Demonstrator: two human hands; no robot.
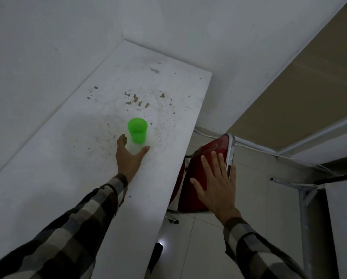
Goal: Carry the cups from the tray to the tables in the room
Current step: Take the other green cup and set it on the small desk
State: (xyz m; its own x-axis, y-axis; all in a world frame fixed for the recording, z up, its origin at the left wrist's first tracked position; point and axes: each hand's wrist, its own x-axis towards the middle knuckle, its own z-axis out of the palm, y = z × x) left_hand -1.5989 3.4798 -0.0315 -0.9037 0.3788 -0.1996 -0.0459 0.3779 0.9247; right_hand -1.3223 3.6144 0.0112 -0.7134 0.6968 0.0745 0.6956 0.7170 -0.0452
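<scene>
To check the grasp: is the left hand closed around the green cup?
No, the left hand is open just short of the green cup, which stands upright.

The table is being left bare around the green cup; its right side is being blocked by a red chair.

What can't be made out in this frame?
- Tray and any other cups: outside the head view.
- Green cup contents: too dim to tell.
- Left hand contact with the cup: open just short of it, gap unclear.
- Red chair seat: partly hidden by the white table edge and right hand.
- Second table at right: cut off by the frame edge.
</scene>
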